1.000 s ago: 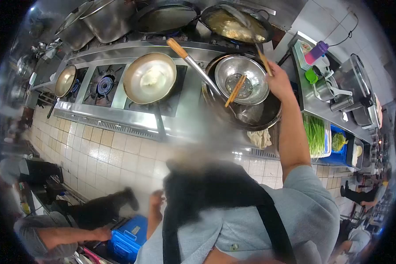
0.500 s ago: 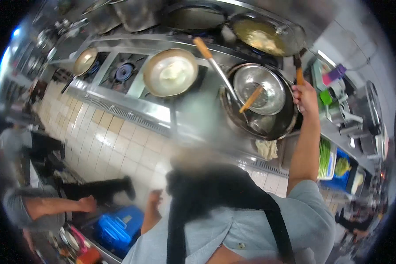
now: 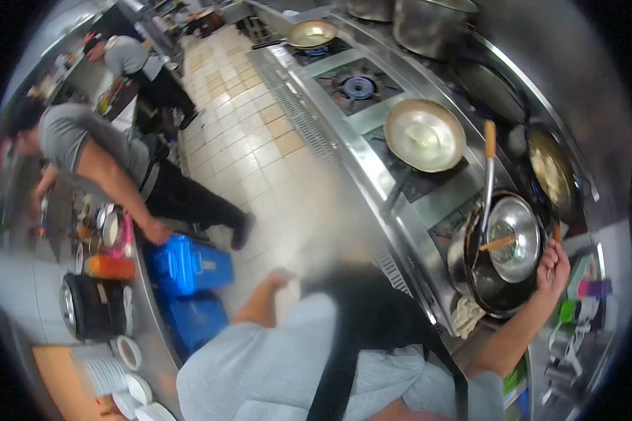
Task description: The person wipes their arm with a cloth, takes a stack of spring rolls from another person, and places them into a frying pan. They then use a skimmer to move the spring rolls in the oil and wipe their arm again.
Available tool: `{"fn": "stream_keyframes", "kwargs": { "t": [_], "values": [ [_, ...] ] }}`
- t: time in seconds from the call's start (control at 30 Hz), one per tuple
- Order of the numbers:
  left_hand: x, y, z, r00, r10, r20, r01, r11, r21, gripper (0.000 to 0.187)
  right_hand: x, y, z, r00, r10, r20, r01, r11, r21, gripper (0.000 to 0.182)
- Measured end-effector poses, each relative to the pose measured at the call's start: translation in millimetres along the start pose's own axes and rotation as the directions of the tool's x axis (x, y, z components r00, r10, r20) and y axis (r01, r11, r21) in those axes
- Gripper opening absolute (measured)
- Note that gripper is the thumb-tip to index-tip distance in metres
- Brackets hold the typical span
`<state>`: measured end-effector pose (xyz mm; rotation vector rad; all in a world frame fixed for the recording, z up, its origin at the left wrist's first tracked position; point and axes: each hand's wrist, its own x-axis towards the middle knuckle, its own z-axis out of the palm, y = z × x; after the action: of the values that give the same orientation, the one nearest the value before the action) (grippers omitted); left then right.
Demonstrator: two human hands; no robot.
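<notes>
At the right, my right hand (image 3: 553, 269) is closed at the wooden handle of a skimmer (image 3: 557, 231), whose head is hard to make out over the oil wok (image 3: 565, 200) with pale food in it. Beside that hand a large dark wok (image 3: 495, 302) holds a steel bowl (image 3: 527, 245) with a wooden handle across it. A long ladle (image 3: 488, 168) with a wooden grip leans there too. My left hand (image 3: 281, 277) hangs low by my apron, next to a whitish cloth (image 3: 286, 300); its fingers are blurred.
A pan (image 3: 435, 137) with some pale content sits on the stove, near a bare burner (image 3: 358, 87) and a smaller pan (image 3: 312, 34). A rag (image 3: 466, 317) lies at the stove edge. Leftward, a co-worker (image 3: 98, 154) stands by blue bins (image 3: 196, 263); another person (image 3: 137, 67) is beyond.
My view has swung left, so the stove now sits further right and the co-worker shows more fully. My right hand stays at the skimmer handle; a whitish cloth now shows beside my left hand.
</notes>
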<state>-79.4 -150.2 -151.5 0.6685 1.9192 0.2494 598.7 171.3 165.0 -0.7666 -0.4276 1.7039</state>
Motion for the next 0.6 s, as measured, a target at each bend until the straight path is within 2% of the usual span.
{"fn": "stream_keyframes", "kwargs": {
  "t": [0.03, 0.1, 0.17, 0.23, 0.3, 0.37, 0.4, 0.43, 0.5, 0.53, 0.57, 0.6],
  "values": [
    [-6, -2, 0, 0.995, -0.099, -0.030, 0.098, 0.995, -0.019, 0.052, -4, 4, 13, 0.997, -0.025, -0.071, 0.025, 1.000, -0.004, 0.016],
    [-8, -16, 2, 0.994, -0.089, -0.066, 0.084, 0.994, -0.069, 0.052, -13, 11, 33, 0.995, -0.018, -0.101, 0.007, 0.995, -0.103, 0.014],
    [-7, -29, 3, 0.987, 0.149, -0.057, -0.147, 0.989, 0.030, 0.052, -2, 17, 28, 0.960, -0.123, -0.250, 0.093, 0.987, -0.128, 0.012],
    [13, -47, 7, 0.996, -0.011, -0.089, 0.017, 0.998, 0.066, 0.055, 0, 17, 19, 0.970, -0.150, -0.191, 0.106, 0.969, -0.222, 0.013],
    [10, -48, 11, 0.987, 0.041, -0.153, -0.014, 0.985, 0.170, 0.056, 12, 3, -9, 0.995, -0.099, 0.005, 0.095, 0.930, -0.354, 0.013],
    [21, -59, 16, 0.980, 0.073, -0.187, -0.030, 0.974, 0.223, 0.056, 16, 2, -12, 0.988, -0.152, -0.007, 0.127, 0.854, -0.505, 0.013],
    [19, -58, 16, 0.977, 0.043, -0.210, -0.001, 0.981, 0.195, 0.056, 26, -6, -39, 0.987, -0.158, -0.011, 0.129, 0.843, -0.522, 0.013],
    [21, -59, 15, 0.980, 0.075, -0.184, -0.031, 0.973, 0.230, 0.055, 43, -12, -55, 0.985, -0.170, -0.017, 0.134, 0.831, -0.539, 0.012],
    [13, -57, 14, 0.982, 0.094, -0.165, -0.051, 0.967, 0.251, 0.055, 44, 0, -33, 0.910, -0.393, -0.130, 0.240, 0.756, -0.609, 0.012],
    [5, -54, 15, 0.983, 0.074, -0.171, -0.038, 0.978, 0.207, 0.055, 43, 2, -27, 0.887, -0.441, -0.139, 0.258, 0.722, -0.642, 0.013],
    [0, -53, 14, 0.983, 0.056, -0.175, -0.027, 0.986, 0.166, 0.056, -12, 19, 55, 0.928, -0.372, 0.015, 0.244, 0.579, -0.778, 0.020],
    [0, -59, 16, 0.982, 0.047, -0.182, -0.019, 0.987, 0.157, 0.056, -6, 26, 52, 0.783, -0.574, 0.241, 0.408, 0.181, -0.895, 0.012]
  ]
}}
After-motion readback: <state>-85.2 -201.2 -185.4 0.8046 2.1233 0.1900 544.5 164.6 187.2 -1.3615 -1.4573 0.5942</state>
